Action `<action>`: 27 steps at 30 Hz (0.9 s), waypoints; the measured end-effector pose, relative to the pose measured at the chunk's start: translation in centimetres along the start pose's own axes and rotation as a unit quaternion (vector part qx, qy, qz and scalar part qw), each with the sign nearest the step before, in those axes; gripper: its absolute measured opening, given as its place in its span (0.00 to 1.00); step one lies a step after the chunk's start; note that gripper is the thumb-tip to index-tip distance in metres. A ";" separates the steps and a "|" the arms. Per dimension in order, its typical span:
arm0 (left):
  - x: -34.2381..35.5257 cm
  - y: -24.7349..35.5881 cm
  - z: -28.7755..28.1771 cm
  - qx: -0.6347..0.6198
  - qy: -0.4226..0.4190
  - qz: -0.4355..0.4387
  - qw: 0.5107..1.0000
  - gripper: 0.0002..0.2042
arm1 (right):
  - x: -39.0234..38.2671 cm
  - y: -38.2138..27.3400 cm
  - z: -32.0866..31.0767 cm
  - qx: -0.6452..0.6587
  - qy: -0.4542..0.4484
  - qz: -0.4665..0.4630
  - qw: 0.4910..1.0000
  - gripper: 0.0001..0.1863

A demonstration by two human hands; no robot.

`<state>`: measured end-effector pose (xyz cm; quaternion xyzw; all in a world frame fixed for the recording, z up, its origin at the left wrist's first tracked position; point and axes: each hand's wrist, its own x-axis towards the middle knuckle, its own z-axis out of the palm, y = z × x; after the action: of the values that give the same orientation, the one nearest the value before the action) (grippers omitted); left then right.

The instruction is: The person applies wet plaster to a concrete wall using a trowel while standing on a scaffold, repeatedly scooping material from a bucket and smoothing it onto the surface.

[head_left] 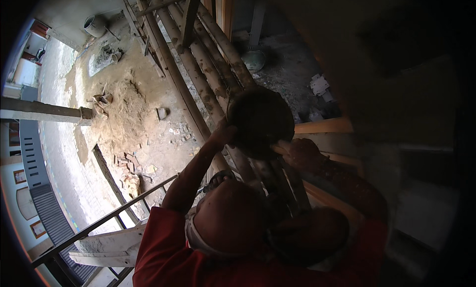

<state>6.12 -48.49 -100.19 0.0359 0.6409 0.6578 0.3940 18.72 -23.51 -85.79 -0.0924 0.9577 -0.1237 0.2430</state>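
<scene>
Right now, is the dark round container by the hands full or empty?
Cannot tell: the dark round container is in deep shadow, hiding any contents.

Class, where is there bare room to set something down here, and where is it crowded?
Below, bare ground shows between the sand pile, the long poles and the small bucket; the paved strip left of the sand pile also looks free. Crowded: the poles where left hand and right hand flank the dark basin, and around the brick pieces.
</scene>
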 end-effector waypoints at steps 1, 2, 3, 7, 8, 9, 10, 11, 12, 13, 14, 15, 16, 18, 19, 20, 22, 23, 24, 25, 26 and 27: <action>0.2 0.3 0.1 0.014 -0.014 -0.004 1.000 0.18 | 0.5 1.0 2.2 -0.022 0.025 -0.009 0.999 0.17; 0.5 0.5 0.2 0.008 -0.027 0.002 1.000 0.17 | 2.0 3.1 4.5 -0.043 0.030 -0.036 0.998 0.14; 0.5 0.3 -0.1 0.000 -0.034 0.008 0.999 0.17 | 2.6 3.3 3.2 -0.064 0.015 -0.025 0.998 0.13; -0.3 -1.0 -1.5 -0.006 -0.030 0.017 0.999 0.14 | 3.9 4.0 1.8 -0.123 0.093 -0.084 0.984 0.14; -0.6 -1.6 -2.0 -0.004 -0.019 0.011 1.000 0.14 | 4.0 4.2 1.9 -0.107 0.157 -0.110 0.976 0.15; -0.2 -1.5 -1.8 0.001 -0.031 0.012 0.999 0.14 | 2.9 3.8 0.7 -0.098 0.225 -0.113 0.963 0.16; 0.1 -1.5 -1.8 0.006 -0.043 0.012 0.999 0.13 | 3.4 2.8 0.0 -0.068 0.082 0.006 0.994 0.17; -0.1 -1.2 -1.7 0.008 -0.046 0.016 0.999 0.13 | 3.7 2.7 1.8 -0.067 0.079 -0.003 0.995 0.17; -0.2 -0.6 -1.5 0.012 -0.054 0.022 0.998 0.13 | 4.6 3.3 4.9 -0.064 0.080 -0.008 0.995 0.17; 0.0 0.1 -1.2 0.020 -0.067 0.028 0.997 0.13 | 4.9 3.6 6.8 -0.060 0.084 -0.007 0.995 0.18; 0.1 0.2 -1.6 0.015 -0.061 0.020 0.998 0.14 | 5.2 3.1 7.5 -0.030 0.060 -0.002 0.998 0.18; 0.3 -0.3 -1.6 0.010 -0.062 0.011 0.998 0.14 | 5.0 2.5 7.7 0.001 0.036 0.009 0.999 0.18; 0.9 -0.7 -1.4 0.007 -0.067 0.001 0.998 0.14 | 4.5 2.1 8.0 0.034 0.014 0.024 0.999 0.18; 1.4 -3.5 -3.7 -0.034 -0.046 -0.009 0.998 0.16 | 2.0 -0.7 2.9 0.134 0.010 0.085 0.987 0.20; 1.6 -3.5 -2.8 -0.065 -0.077 0.010 0.995 0.16 | -0.9 -0.3 1.6 0.187 0.015 0.142 0.972 0.22; 2.3 -5.0 -4.4 -0.058 -0.088 0.011 0.994 0.16 | -3.4 0.0 2.2 0.206 0.141 0.156 0.956 0.25; 1.5 -4.6 -3.8 0.001 -0.071 0.006 0.997 0.16 | -10.0 1.9 1.7 0.242 0.266 0.205 0.910 0.30; 1.3 -4.6 -4.4 0.005 -0.080 -0.002 0.997 0.14 | -13.6 4.0 3.8 0.188 0.340 0.242 0.889 0.29; 1.0 -4.8 -4.2 -0.040 -0.042 -0.030 0.998 0.13 | -18.0 4.6 3.2 0.199 0.360 0.312 0.857 0.26; 2.0 -7.2 -8.0 0.146 -0.118 0.142 0.972 0.13 | -22.2 6.0 5.1 0.126 0.447 0.334 0.820 0.27; 1.3 -7.3 -6.8 0.177 -0.095 0.101 0.974 0.13 | -29.1 5.7 10.3 0.034 0.453 0.426 0.783 0.27; 1.3 -5.9 -5.6 0.215 -0.066 0.069 0.972 0.12 | -34.9 5.9 14.8 -0.043 0.451 0.502 0.736 0.27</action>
<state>4.94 -53.08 -106.90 0.2074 0.7359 0.5261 0.3724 55.44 -12.44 -84.56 0.4582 0.8666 0.0301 -0.1951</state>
